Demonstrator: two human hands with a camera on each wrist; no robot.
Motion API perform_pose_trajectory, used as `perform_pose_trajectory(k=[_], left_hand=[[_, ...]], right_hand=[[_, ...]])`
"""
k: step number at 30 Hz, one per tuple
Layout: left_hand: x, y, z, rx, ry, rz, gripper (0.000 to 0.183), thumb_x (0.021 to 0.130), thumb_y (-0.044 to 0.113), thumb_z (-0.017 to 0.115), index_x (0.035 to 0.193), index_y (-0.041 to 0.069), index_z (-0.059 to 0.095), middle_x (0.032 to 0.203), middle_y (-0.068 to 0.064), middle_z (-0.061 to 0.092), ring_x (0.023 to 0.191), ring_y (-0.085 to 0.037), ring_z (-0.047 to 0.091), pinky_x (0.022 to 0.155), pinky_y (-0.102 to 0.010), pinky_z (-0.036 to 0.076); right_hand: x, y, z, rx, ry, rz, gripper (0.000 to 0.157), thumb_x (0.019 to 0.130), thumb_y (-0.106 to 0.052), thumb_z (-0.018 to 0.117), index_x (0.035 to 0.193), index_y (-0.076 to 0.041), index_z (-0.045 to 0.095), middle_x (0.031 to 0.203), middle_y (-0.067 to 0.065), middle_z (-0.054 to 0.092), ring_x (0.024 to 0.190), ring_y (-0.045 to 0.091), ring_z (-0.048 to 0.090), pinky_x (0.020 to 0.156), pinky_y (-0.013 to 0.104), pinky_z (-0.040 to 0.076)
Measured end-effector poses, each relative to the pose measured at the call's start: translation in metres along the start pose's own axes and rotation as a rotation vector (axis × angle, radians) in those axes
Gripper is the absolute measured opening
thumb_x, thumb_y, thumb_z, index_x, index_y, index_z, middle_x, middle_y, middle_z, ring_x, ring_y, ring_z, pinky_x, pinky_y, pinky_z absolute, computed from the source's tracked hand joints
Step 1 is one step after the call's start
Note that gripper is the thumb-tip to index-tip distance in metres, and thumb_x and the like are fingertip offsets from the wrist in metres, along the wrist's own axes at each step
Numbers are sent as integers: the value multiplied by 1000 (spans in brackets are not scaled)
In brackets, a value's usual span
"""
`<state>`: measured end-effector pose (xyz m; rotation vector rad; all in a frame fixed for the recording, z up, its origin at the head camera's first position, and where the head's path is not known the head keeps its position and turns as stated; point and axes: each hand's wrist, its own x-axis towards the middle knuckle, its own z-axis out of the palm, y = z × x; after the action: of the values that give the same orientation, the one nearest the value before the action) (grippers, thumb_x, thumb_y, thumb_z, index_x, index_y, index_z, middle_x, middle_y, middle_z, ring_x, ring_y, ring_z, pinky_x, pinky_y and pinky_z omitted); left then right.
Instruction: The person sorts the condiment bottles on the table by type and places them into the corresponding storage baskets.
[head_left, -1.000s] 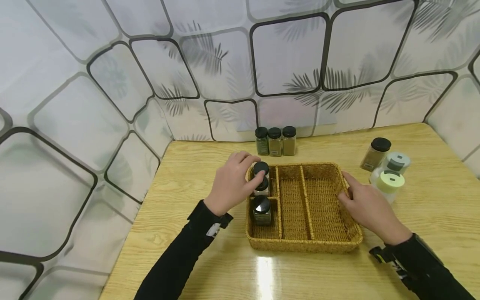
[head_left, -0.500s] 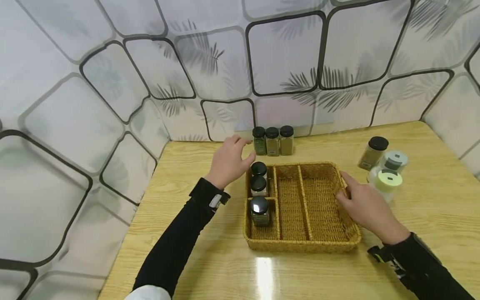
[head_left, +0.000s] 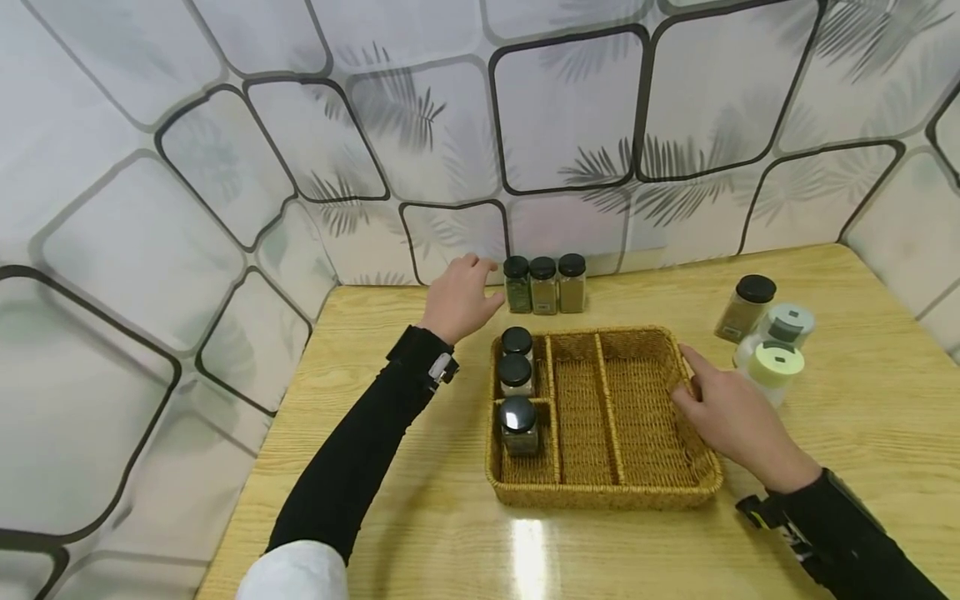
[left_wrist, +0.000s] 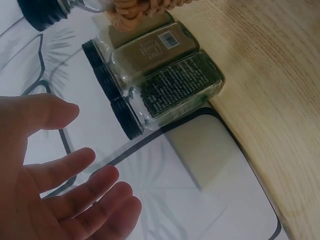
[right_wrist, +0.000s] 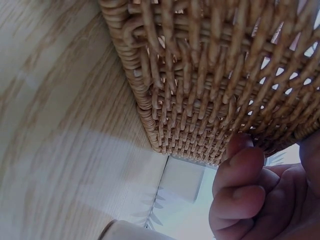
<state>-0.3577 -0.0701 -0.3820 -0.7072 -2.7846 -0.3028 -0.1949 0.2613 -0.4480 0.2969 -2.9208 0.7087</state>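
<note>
My left hand reaches beside the green herb jar, fingers spread and nothing between them. In the left wrist view that jar shows dark lettering, with a brown spice jar against it. My right hand grips the right rim of a woven basket, thumb inside; the right wrist view shows curled fingers against the outer weave. Inside the basket's left compartments stand black-lidded jars: two in the back one, the nearer being a jar, and one dark jar in front.
A third tan spice jar completes the row by the patterned wall. Right of the basket stand a brown jar, a grey-capped container and a yellow-green-capped container. The wooden table lies under everything.
My left hand has left the jars in the basket's back-left compartment and moved up and back to the row by the wall. The right hand keeps its hold on the basket.
</note>
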Motion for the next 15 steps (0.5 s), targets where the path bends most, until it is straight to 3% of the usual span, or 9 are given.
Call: perform_pose_trajectory(k=[15], left_hand=[[29, -11, 21, -22, -80, -24, 42, 93, 29, 58, 130, 9, 52, 122, -13, 52, 101, -25, 49, 75, -38, 49]], right_hand=[[0, -1, 1, 4, 8, 7, 58, 93, -14, 49, 143, 9, 31, 49, -4, 42, 37, 10, 32, 36, 27, 25]])
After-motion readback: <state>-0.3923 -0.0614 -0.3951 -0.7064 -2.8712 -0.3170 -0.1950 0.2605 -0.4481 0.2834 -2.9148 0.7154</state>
